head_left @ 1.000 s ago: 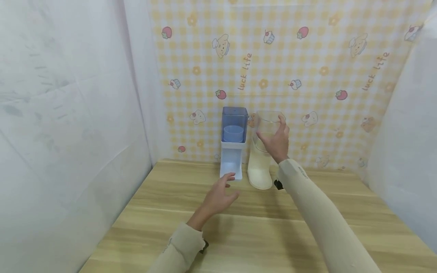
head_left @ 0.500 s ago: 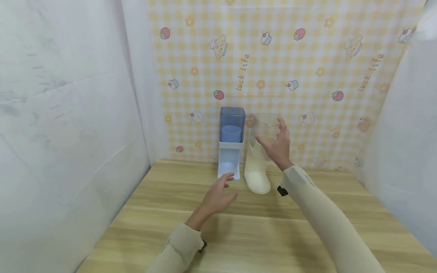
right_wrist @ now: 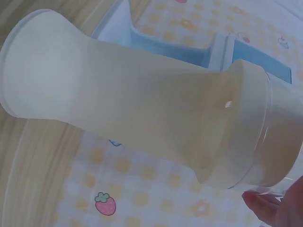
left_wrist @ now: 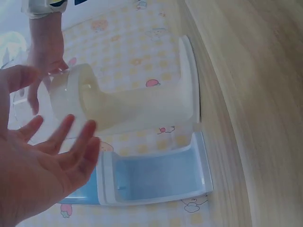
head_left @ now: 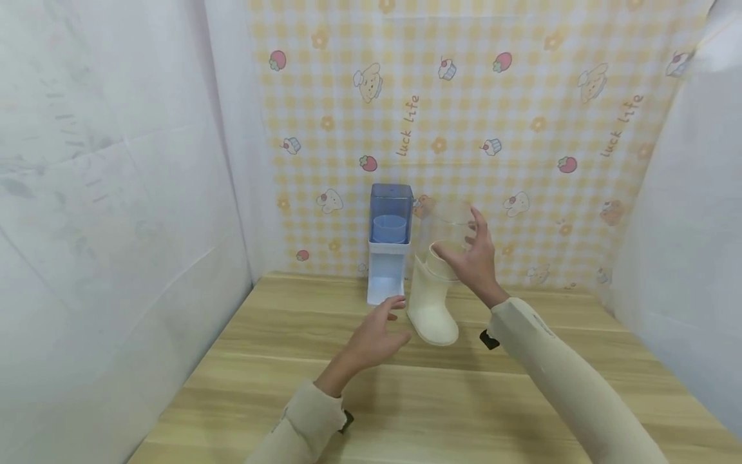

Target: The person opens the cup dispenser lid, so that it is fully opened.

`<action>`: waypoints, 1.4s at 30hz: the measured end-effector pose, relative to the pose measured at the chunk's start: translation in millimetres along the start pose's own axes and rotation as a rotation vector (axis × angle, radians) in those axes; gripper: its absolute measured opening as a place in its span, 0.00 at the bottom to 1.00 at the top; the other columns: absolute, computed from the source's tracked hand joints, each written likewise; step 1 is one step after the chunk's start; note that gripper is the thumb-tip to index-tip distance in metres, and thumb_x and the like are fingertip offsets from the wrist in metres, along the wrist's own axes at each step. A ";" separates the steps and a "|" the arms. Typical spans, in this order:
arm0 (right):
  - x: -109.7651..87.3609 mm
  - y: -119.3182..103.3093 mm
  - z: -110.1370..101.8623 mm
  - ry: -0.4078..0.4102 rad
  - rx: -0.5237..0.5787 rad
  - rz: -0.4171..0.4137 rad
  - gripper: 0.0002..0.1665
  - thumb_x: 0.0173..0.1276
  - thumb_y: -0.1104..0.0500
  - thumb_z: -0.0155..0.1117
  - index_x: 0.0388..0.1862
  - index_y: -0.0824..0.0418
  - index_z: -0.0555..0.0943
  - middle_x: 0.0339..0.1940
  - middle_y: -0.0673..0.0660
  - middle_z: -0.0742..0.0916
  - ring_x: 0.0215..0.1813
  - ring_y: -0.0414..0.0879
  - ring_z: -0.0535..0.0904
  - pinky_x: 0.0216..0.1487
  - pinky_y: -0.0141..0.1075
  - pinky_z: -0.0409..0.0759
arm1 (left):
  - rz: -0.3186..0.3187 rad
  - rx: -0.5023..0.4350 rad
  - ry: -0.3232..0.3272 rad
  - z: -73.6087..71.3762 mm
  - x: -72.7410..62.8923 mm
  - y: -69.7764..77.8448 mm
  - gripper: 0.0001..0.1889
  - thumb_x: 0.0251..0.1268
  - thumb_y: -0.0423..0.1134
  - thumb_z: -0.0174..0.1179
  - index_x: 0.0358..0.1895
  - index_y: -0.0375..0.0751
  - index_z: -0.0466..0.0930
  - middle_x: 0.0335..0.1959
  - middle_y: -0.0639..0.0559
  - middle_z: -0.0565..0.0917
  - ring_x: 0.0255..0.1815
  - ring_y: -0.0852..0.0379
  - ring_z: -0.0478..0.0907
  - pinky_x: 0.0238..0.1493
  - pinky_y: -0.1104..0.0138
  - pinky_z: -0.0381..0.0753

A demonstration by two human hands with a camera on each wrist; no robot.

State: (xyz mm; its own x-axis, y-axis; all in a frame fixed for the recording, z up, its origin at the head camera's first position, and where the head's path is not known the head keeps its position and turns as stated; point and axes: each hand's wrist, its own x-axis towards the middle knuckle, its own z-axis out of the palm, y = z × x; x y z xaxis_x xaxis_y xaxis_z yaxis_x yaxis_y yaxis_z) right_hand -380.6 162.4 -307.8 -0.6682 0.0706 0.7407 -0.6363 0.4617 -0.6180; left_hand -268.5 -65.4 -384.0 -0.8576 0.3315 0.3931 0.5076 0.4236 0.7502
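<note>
In the head view my right hand (head_left: pixel 475 261) holds the clear upper cylinder of a cream-coloured dispenser (head_left: pixel 431 309), thumb on the near side and fingers round the right. The right wrist view shows the dispenser's curved body (right_wrist: pixel 137 94) with its flared foot, and part of the right hand (right_wrist: pixel 284 208) at the clear container. My left hand (head_left: pixel 373 338) hovers to the left of the foot, fingers spread and loosely bent, holding nothing. The left wrist view has this left hand (left_wrist: pixel 52 170) in front of the dispenser. Whether the foot touches the table cannot be told.
A blue-and-white dispenser (head_left: pixel 386 274) with a dark blue clear top stands just left of the cream-coloured one. Behind both hangs a yellow checked cloth (head_left: pixel 324 167). White sheets (head_left: pixel 127 258) flank the wooden table (head_left: pixel 406 412).
My right hand has drawn the cream-coloured dispenser away from the backdrop towards me, its foot shifting nearer. The left hand stays almost where it was; the blue dispenser stands still.
</note>
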 end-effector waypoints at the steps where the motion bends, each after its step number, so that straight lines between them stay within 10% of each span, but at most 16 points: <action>1: -2.0 -1.3 -1.3 -0.009 0.010 -0.002 0.63 0.48 0.53 0.83 0.79 0.47 0.56 0.64 0.69 0.71 0.62 0.65 0.73 0.60 0.59 0.74 | 0.018 -0.007 0.018 0.0 -0.1 -0.2 0.34 0.62 0.39 0.63 0.72 0.42 0.63 0.67 0.43 0.74 0.59 0.42 0.76 0.54 0.51 0.79; 8: -14.0 -8.3 -10.8 -0.056 0.015 0.005 0.63 0.50 0.53 0.82 0.79 0.44 0.54 0.65 0.65 0.72 0.59 0.70 0.76 0.57 0.62 0.75 | 0.097 -0.025 0.112 -1.7 -0.2 -2.8 0.32 0.62 0.35 0.65 0.70 0.38 0.65 0.62 0.41 0.78 0.55 0.42 0.79 0.53 0.48 0.79; 28: -43.7 -61.4 -43.8 -0.191 0.147 -0.055 0.59 0.51 0.72 0.76 0.76 0.63 0.52 0.66 0.71 0.73 0.58 0.72 0.77 0.54 0.60 0.78 | 0.049 -0.033 0.032 -7.6 0.1 -2.4 0.37 0.65 0.44 0.64 0.74 0.40 0.58 0.66 0.38 0.73 0.59 0.37 0.75 0.55 0.43 0.77; 36: -45.5 -29.7 -44.4 -0.248 0.271 -0.086 0.64 0.48 0.77 0.75 0.78 0.58 0.50 0.67 0.64 0.75 0.57 0.55 0.81 0.49 0.31 0.81 | 0.008 -0.087 0.015 -9.1 -0.8 -0.4 0.41 0.64 0.52 0.65 0.75 0.41 0.56 0.69 0.38 0.69 0.61 0.37 0.73 0.53 0.42 0.78; 42: -46.4 -27.3 -47.0 -0.314 0.447 -0.201 0.62 0.47 0.81 0.72 0.77 0.62 0.50 0.67 0.64 0.76 0.56 0.45 0.83 0.51 0.36 0.82 | -0.002 -0.115 0.011 -7.9 -1.1 1.8 0.43 0.62 0.53 0.67 0.75 0.42 0.56 0.69 0.39 0.68 0.61 0.39 0.73 0.50 0.48 0.80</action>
State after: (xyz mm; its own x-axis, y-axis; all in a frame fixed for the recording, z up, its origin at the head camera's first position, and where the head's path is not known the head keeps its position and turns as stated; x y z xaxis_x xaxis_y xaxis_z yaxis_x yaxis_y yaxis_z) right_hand -314.1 188.0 -312.9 -0.5562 -0.2774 0.7834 -0.8179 0.0156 -0.5751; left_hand -267.2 -71.8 -378.9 -0.8599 0.3215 0.3965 0.4935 0.3249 0.8068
